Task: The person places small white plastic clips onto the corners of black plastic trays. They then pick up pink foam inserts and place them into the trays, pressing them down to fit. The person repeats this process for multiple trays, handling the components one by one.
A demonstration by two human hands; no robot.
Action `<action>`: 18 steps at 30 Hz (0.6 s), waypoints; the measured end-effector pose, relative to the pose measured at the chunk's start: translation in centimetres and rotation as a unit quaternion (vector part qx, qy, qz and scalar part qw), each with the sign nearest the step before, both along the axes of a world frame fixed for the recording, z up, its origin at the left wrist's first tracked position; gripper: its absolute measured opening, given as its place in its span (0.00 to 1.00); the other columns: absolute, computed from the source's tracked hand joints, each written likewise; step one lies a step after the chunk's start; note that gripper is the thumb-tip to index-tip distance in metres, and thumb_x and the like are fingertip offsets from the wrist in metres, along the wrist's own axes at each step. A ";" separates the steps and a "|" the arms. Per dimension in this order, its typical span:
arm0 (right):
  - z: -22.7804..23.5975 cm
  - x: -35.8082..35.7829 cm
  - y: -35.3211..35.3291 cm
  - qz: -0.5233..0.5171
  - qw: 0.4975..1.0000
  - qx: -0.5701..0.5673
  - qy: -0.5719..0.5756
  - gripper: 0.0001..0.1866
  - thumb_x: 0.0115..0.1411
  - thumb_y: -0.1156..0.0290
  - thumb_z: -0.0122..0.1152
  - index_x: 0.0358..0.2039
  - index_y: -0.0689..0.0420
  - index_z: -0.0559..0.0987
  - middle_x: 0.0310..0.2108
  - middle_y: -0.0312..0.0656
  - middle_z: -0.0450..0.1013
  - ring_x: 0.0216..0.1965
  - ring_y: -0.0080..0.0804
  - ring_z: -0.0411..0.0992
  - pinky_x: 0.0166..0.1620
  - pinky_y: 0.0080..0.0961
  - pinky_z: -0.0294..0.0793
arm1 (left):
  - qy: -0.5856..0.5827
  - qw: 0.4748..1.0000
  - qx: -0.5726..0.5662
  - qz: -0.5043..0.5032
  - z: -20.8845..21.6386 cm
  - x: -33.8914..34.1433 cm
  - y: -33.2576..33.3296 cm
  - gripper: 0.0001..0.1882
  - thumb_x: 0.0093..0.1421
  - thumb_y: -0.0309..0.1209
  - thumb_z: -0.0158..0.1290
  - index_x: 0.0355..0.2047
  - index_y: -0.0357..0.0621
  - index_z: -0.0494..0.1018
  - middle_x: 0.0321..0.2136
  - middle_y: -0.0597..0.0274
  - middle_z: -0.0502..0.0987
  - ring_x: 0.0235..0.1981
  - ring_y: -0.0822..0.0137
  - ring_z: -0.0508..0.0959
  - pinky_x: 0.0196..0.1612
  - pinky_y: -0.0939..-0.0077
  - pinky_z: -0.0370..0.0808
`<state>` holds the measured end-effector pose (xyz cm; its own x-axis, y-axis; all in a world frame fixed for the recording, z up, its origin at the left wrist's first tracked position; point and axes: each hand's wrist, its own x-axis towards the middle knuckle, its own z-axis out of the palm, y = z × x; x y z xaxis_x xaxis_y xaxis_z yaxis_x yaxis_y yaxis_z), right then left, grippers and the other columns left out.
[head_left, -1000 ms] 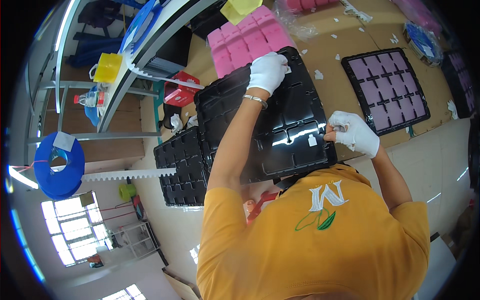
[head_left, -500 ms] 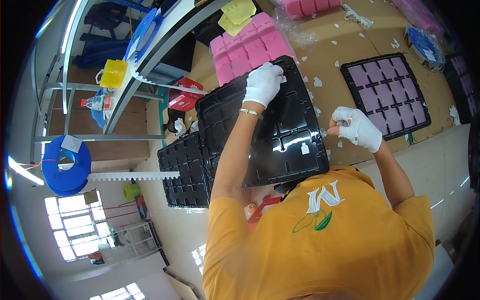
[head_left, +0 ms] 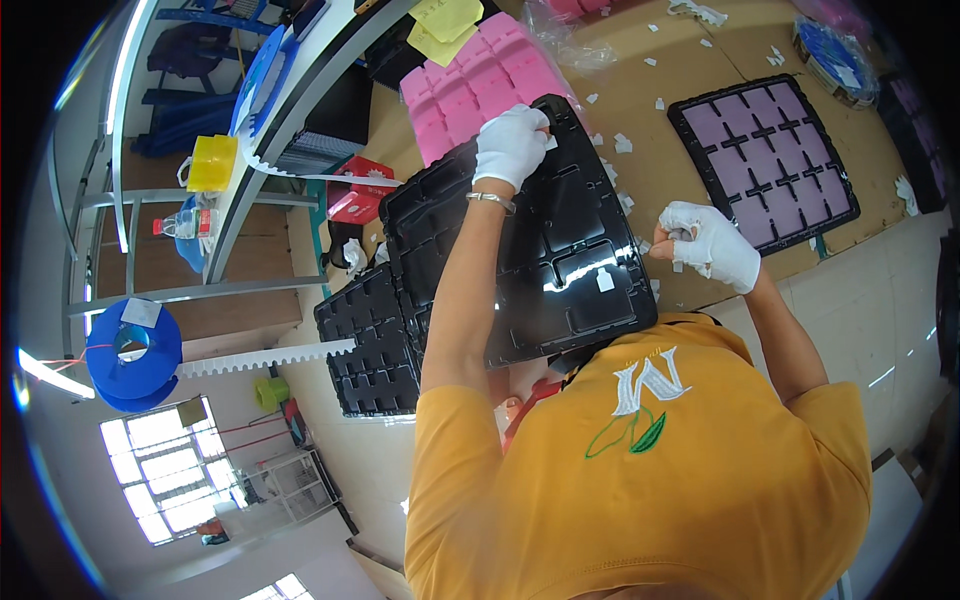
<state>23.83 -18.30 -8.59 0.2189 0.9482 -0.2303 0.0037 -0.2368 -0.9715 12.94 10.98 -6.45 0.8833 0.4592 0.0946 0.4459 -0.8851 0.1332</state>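
Observation:
My left hand (head_left: 510,148), in a white glove, is closed in a pinch over the far end of a black plastic tray (head_left: 505,250). A small white label (head_left: 551,142) shows at its fingertips against the tray. Another white bottle-shaped label (head_left: 605,280) lies on the tray's near right part. Right of the tray, my right hand (head_left: 708,246) is raised with its gloved fingers curled in and bare fingertips showing. What those fingers hold, if anything, cannot be made out.
Pink foam blocks (head_left: 480,85) stand behind the tray. At right lies a black tray with purple inserts (head_left: 770,165). White paper scraps (head_left: 623,144) litter the brown tabletop. On the left, a blue reel (head_left: 135,375) trails a notched white strip (head_left: 270,358) toward another black tray (head_left: 370,345).
The view has shifted slightly, so the table things appear a little farther left and up. Both hands keep nearly the same pose, the left one still at the tray's far end.

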 end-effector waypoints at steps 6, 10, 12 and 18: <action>0.1 -0.9 -0.9 -0.019 0.999 0.014 -0.033 0.10 0.52 0.69 0.67 0.26 0.60 0.76 0.25 0.32 0.67 0.26 0.18 0.63 0.31 0.17 0.63 | -0.128 0.974 0.179 -0.047 -1.3 -2.0 -2.6 0.04 0.52 0.30 0.57 0.28 0.45 0.76 0.33 0.61 0.76 0.36 0.54 0.77 0.38 0.61 0.72; 0.5 -1.0 -2.0 -0.033 0.999 0.012 -0.033 0.08 0.52 0.70 0.66 0.27 0.61 0.76 0.25 0.32 0.67 0.28 0.18 0.64 0.33 0.17 0.64 | -0.282 0.957 0.064 -0.019 0.5 -4.3 -4.9 0.05 0.50 0.24 0.59 0.28 0.41 0.74 0.35 0.56 0.76 0.30 0.51 0.77 0.33 0.59 0.75; 0.1 -0.6 -2.4 -0.042 0.998 0.026 -0.034 0.08 0.53 0.71 0.66 0.27 0.61 0.76 0.26 0.33 0.67 0.28 0.18 0.64 0.33 0.17 0.64 | -0.301 0.937 -0.176 0.033 2.1 -6.5 -7.0 0.04 0.53 0.21 0.53 0.31 0.38 0.73 0.32 0.56 0.80 0.28 0.60 0.81 0.33 0.68 0.77; 1.0 -0.5 -2.6 -0.042 0.999 0.009 -0.032 0.10 0.54 0.68 0.64 0.25 0.60 0.74 0.25 0.33 0.66 0.28 0.18 0.64 0.34 0.19 0.64 | -0.182 0.968 -0.171 -0.024 2.8 -11.1 -14.2 0.07 0.54 0.21 0.53 0.35 0.38 0.76 0.32 0.55 0.80 0.29 0.62 0.81 0.35 0.73 0.76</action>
